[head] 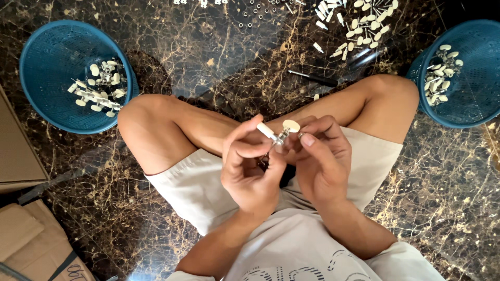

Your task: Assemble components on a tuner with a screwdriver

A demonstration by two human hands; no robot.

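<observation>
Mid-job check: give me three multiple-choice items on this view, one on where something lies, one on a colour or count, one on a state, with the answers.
1. Where does the dark screwdriver lie?
A. in the left basket
B. on the floor beyond the legs
C. on the cardboard

2. What colour are the two baskets?
A. blue
B. red
C. white

3. How is the small cream-and-metal part held?
A. lying loose on the floor
B. in the left hand alone
C. pinched between both hands

Answers:
1 B: it rests on the marble floor, between the knees and the heap of loose parts.
2 A: the left basket and the right basket are both blue mesh, each holding cream parts.
3 C: fingers of the left hand and the right hand meet on it above the lap.
</observation>
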